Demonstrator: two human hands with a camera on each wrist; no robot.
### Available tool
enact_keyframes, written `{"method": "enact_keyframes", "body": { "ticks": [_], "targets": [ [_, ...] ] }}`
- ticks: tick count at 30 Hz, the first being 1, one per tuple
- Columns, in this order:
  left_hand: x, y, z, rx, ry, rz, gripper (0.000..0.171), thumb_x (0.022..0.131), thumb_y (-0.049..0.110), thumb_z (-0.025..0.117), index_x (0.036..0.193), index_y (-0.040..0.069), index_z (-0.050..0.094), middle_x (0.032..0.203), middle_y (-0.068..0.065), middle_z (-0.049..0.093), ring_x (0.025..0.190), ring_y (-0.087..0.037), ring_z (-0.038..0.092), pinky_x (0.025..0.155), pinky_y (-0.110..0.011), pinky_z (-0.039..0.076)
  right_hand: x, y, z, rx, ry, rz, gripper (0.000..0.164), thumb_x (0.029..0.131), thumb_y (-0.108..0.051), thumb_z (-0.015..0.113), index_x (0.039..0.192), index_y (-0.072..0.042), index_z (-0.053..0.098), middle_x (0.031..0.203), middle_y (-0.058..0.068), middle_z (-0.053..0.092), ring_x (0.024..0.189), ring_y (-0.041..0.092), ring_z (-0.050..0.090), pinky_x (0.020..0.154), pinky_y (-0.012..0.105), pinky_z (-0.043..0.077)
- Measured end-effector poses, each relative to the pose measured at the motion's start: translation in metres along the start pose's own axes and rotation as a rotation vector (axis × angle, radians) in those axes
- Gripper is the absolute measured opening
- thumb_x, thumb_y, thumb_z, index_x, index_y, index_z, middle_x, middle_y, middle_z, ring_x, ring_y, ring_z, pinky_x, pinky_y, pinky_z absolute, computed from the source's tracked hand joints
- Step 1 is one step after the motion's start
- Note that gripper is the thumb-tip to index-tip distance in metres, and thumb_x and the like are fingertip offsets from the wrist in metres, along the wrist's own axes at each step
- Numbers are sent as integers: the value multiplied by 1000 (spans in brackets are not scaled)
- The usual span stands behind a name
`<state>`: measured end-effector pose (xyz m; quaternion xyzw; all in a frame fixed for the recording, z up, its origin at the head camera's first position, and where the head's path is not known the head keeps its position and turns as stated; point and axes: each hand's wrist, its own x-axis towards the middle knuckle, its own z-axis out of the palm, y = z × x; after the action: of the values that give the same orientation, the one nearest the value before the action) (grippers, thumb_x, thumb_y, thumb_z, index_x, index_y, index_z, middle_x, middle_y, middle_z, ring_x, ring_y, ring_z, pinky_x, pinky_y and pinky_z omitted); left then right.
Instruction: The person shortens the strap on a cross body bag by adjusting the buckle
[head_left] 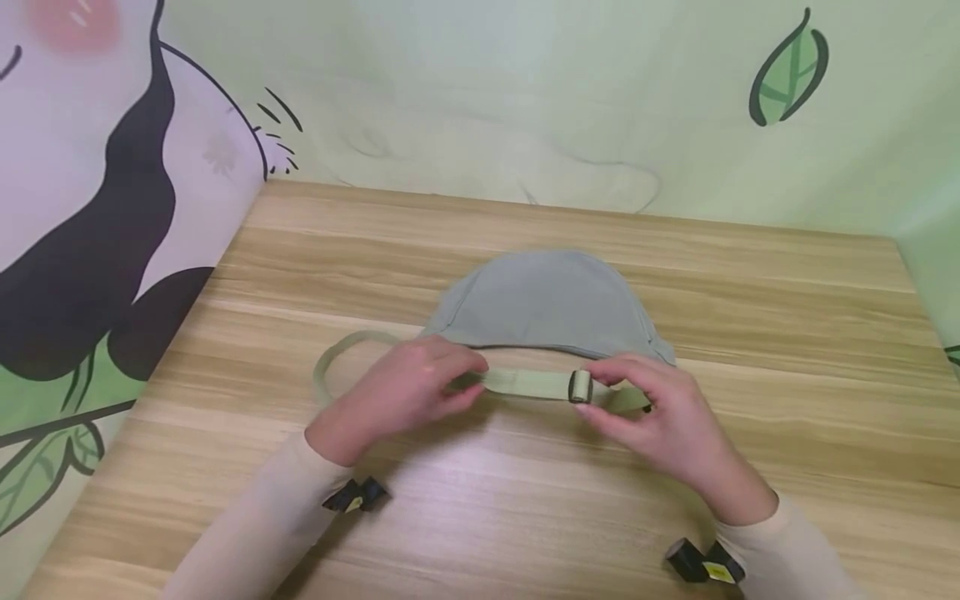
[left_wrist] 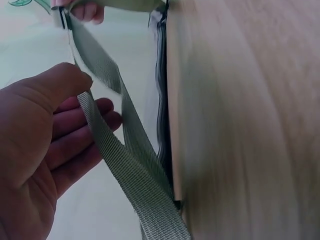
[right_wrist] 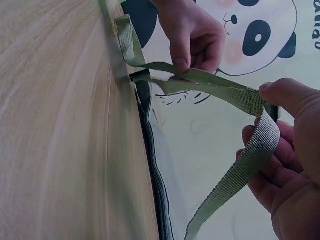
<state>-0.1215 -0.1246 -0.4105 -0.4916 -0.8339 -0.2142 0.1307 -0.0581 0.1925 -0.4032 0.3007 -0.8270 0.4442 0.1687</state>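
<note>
A grey half-moon bag [head_left: 547, 300] lies on the wooden table, its straight edge towards me. Just in front of that edge, a light green webbing strap [head_left: 525, 382] is stretched between both hands. My left hand [head_left: 401, 387] pinches it between thumb and fingers; the left wrist view shows the thumb on the webbing [left_wrist: 125, 167]. At the strap's dark slider buckle [head_left: 580, 387], my right hand [head_left: 660, 417] pinches with thumb and fingers. In the right wrist view the buckle [right_wrist: 272, 112] is partly hidden by webbing, and a strap length hangs below it.
A strap loop [head_left: 322, 367] curves out on the table to the left of my left hand. Behind the table stands a pale green wall [head_left: 480, 108] with a leaf drawing. A panda picture [head_left: 82, 208] covers the left wall. Dark wrist cameras [head_left: 705, 560] sit at both sleeves.
</note>
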Motion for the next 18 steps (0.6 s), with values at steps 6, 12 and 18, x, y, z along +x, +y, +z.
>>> {"method": "enact_keyframes", "body": {
  "ticks": [6,12,18],
  "targets": [
    [-5,-6,-9,4,-1,-3,19,87,11,88,102,6,77,95,-2,82,86,-18,78,78,-32,66,-1,-1,-3,-17,-3,37,44,71,5,92,112,-7,79,106,8,82,95,12,75,93,8,54],
    [-5,-9,-12,-2,-56,-19,21,89,15,89,106,8,78,98,-1,82,88,-16,77,79,-31,65,0,1,-2,-5,-5,29,40,76,0,93,113,-7,79,106,9,83,97,12,75,94,8,54],
    [1,-8,-7,-77,-71,-34,42,88,28,92,119,5,75,112,-4,81,102,-20,77,92,-36,65,1,3,1,15,2,-3,36,82,-6,91,116,-6,79,108,10,82,98,16,76,97,10,54]
  ]
}}
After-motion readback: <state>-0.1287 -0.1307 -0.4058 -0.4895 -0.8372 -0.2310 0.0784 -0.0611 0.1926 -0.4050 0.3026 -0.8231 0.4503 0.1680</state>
